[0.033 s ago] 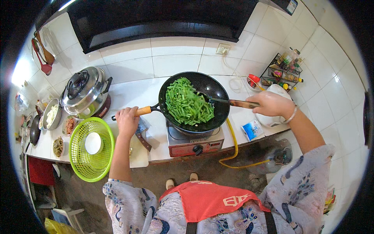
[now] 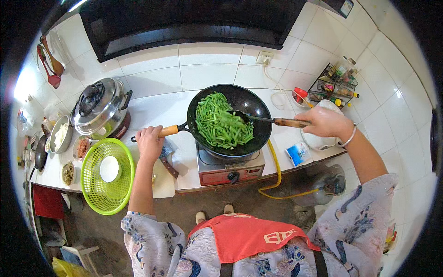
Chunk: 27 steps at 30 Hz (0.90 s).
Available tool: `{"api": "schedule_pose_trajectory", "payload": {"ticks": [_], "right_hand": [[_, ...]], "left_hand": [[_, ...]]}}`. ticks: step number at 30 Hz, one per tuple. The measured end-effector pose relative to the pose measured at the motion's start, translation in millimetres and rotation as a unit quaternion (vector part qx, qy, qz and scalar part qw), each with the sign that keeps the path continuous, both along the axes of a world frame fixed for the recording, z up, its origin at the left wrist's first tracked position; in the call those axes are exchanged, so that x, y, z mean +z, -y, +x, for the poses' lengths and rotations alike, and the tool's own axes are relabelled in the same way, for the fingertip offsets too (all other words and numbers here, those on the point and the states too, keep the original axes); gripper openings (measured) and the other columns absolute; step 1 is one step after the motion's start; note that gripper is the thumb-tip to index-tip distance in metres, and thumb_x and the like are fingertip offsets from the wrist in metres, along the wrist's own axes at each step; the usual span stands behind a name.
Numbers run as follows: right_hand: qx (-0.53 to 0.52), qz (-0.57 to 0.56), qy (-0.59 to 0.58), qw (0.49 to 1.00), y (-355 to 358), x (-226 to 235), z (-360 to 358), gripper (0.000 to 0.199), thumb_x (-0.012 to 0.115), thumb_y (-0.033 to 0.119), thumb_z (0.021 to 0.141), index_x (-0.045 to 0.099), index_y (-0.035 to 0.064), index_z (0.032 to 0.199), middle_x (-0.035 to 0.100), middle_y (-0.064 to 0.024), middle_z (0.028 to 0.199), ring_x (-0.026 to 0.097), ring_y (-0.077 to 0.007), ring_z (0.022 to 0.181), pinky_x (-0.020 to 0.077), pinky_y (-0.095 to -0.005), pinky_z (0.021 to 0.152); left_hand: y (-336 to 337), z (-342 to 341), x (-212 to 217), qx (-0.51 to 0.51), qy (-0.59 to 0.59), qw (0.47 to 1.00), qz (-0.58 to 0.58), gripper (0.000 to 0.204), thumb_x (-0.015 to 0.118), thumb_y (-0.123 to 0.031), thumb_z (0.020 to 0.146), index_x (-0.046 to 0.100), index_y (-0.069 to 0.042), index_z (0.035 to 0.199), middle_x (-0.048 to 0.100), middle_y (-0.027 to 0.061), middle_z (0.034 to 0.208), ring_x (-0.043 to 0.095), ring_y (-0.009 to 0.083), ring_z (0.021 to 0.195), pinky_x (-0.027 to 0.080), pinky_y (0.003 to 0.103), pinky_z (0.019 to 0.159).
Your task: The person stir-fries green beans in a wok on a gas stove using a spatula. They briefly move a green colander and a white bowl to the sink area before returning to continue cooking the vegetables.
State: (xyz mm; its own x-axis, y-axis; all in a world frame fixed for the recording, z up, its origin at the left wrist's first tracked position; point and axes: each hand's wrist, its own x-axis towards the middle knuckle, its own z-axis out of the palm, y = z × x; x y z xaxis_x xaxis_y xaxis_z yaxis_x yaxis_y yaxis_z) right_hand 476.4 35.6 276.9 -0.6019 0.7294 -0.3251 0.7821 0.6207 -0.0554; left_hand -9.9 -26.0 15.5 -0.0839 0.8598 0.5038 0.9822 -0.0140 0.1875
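Observation:
My left hand [image 2: 150, 141] is closed around the wooden handle of a black wok [image 2: 258, 101]. The wok sits on a single-burner gas stove [image 2: 230, 171]. Cut green beans [image 2: 217, 120] are heaped in its left and middle part. In my right hand [image 2: 326, 122] is the wooden handle of a wok spatula [image 2: 290, 123]. The spatula's metal shaft reaches left over the wok rim, and its head is among the beans, partly hidden and blurred. Below my left hand a cleaver [image 2: 169, 167] lies on a cutting board [image 2: 164, 185], partly covered by my forearm.
A green colander [image 2: 92, 184] holding a white bowl [image 2: 110, 169] overhangs the counter's front edge. Behind it stands a lidded steel pot [image 2: 104, 108]. To the right are a blue-white packet [image 2: 298, 153], a yellow gas hose [image 2: 277, 171] and a spice rack [image 2: 333, 87]. A range hood [image 2: 194, 27] hangs above.
My right hand and the spatula have shifted slightly to the right. The beans around the spatula's head lie a little differently. My left hand keeps its grip on the wok handle.

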Motion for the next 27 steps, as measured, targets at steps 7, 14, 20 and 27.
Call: {"api": "schedule_pose_trajectory", "payload": {"ticks": [7, 14, 20, 27], "right_hand": [[-0.167, -0.045, -0.015, 0.985, -69, 0, 5, 0.034, 0.064, 0.014, 0.081, 0.066, 0.0059, 0.115, 0.063, -0.0132, 0.070, 0.063, -0.0197, 0.061, 0.0518, -0.0359, 0.056], [-0.091, -0.167, -0.038, 0.981, -93, -14, -62, 0.047, 0.062, 0.011, 0.083, 0.061, 0.0125, 0.130, 0.066, -0.0068, 0.078, 0.062, -0.0145, 0.064, 0.0508, -0.0305, 0.054], [0.127, -0.040, 0.077, 0.988, 4, 10, -89, 0.051, 0.055, 0.007, 0.085, 0.058, 0.0208, 0.134, 0.064, -0.0182, 0.082, 0.064, -0.0330, 0.076, 0.0507, -0.0428, 0.068], [0.070, 0.120, 0.102, 0.985, 95, 47, -33, 0.047, 0.058, 0.007, 0.083, 0.065, 0.0227, 0.126, 0.061, -0.0146, 0.078, 0.062, -0.0335, 0.071, 0.0491, -0.0433, 0.064]], "left_hand": [[-1, 5, 2, -0.011, 0.020, 1.000, 0.009, 0.038, 0.074, -0.013, 0.072, 0.068, -0.016, 0.109, 0.065, 0.0051, 0.097, 0.059, 0.0269, 0.097, 0.037, 0.043, 0.094], [-1, 4, 5, -0.014, 0.015, 1.000, 0.010, 0.037, 0.075, -0.015, 0.073, 0.067, -0.016, 0.109, 0.065, 0.0042, 0.096, 0.059, 0.0260, 0.097, 0.037, 0.043, 0.094], [1, 1, 1, -0.002, 0.013, 1.000, -0.003, 0.038, 0.074, -0.014, 0.072, 0.068, -0.016, 0.109, 0.066, 0.0042, 0.096, 0.060, 0.0252, 0.097, 0.038, 0.042, 0.093], [-7, 2, -5, -0.015, 0.006, 1.000, 0.017, 0.039, 0.074, -0.014, 0.072, 0.067, -0.017, 0.111, 0.065, 0.0039, 0.096, 0.060, 0.0251, 0.097, 0.038, 0.043, 0.094]]}}
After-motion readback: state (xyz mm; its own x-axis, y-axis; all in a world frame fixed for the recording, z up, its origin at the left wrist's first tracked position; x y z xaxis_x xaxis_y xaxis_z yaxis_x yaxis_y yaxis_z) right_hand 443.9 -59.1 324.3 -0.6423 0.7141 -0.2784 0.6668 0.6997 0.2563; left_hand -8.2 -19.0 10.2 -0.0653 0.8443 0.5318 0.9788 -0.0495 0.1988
